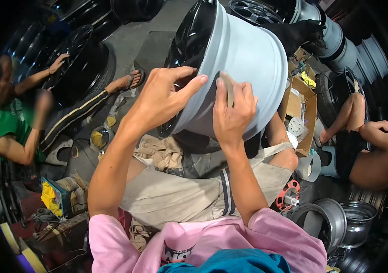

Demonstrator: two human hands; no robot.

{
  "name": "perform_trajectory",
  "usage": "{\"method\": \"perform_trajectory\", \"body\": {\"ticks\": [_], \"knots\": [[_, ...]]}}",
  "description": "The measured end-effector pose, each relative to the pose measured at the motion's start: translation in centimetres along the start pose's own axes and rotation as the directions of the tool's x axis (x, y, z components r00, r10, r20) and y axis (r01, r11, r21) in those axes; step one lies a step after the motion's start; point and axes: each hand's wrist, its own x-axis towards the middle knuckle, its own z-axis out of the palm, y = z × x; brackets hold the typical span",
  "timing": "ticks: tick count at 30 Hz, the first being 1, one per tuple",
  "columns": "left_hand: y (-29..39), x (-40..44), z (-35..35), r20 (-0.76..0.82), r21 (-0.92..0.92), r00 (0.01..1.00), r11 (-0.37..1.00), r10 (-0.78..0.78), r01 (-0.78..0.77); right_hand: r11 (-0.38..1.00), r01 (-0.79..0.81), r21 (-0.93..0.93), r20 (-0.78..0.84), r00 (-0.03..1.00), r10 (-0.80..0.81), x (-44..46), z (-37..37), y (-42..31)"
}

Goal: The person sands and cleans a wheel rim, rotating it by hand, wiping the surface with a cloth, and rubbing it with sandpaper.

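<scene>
A wheel rim (253, 52) with a pale grey-blue barrel and a glossy black face is tilted in front of my lap. My left hand (164, 93) is closed over its near edge, thumb on the outer lip and fingers reaching behind toward the black side. Against the barrel, my right hand (237, 111) pinches a thin greyish-tan piece of what looks like folded sandpaper (227, 88). The underside of the rim is partly hidden by my hands and legs.
A crumpled tan cloth (160, 152) lies below the rim. At right are a cardboard box (310, 102) of supplies, a red cable reel (287, 193) and more rims (358, 216). A person in green (9, 127) handles a black wheel at left; another person (376, 154) sits at right. A black dog (294, 34) is behind.
</scene>
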Motion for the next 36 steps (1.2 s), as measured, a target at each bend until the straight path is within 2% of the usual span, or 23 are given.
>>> {"method": "perform_trajectory", "body": {"ticks": [3,7,9,13,15,17,19,22,26,31,35,36], "knots": [[-0.5,0.6,0.2,0.026,-0.044,1.0,0.999,-0.001,0.002,1.0,0.002,0.015,-0.051,0.999,-0.001,0.6,0.5,-0.5],[-0.1,0.6,0.1,0.082,-0.003,0.995,0.999,-0.053,0.053,1.0,-0.008,-0.002,0.016,1.0,0.008,-1.9,0.2,-1.0],[-0.4,0.7,0.5,0.024,-0.035,1.0,0.999,0.002,-0.002,1.0,0.022,0.006,-0.052,0.998,-0.022,0.0,0.8,-0.7],[-0.2,0.7,0.0,0.041,-0.025,0.999,1.0,-0.008,0.009,1.0,-0.006,-0.023,-0.064,0.998,0.004,0.6,1.3,-1.0],[-0.1,0.5,0.1,0.055,-0.07,0.998,0.997,-0.032,0.036,1.0,0.012,-0.027,-0.046,0.999,-0.013,-1.0,0.7,-1.1],[0.2,0.6,0.1,0.056,-0.007,0.998,1.0,-0.014,0.015,0.999,-0.022,0.035,0.015,1.0,0.021,-1.8,0.2,-0.9],[-0.2,0.7,0.5,0.047,-0.019,0.999,0.999,-0.024,0.025,0.999,0.017,0.036,-0.026,1.0,-0.016,0.2,0.9,-0.6],[-0.1,0.8,0.3,0.035,-0.02,0.999,1.0,-0.019,0.02,0.997,-0.064,0.054,-0.007,0.998,0.064,2.6,1.1,-0.8],[0.0,0.8,-0.1,0.043,-0.009,0.999,1.0,-0.013,0.013,0.997,-0.051,0.059,0.017,0.999,0.05,-1.6,0.1,-1.5],[0.3,0.9,0.1,0.01,0.022,1.0,1.0,0.017,-0.018,0.996,-0.082,0.046,0.014,0.997,0.081,0.5,0.8,-1.3],[-0.2,0.8,-0.1,0.032,-0.018,0.999,1.0,0.016,-0.015,0.999,-0.004,0.033,-0.059,0.998,0.006,0.4,1.0,-1.0],[0.0,0.7,-0.1,0.05,-0.023,0.999,1.0,0.0,0.001,1.0,-0.015,0.022,-0.006,1.0,0.016,-1.2,0.3,-1.0]]}}
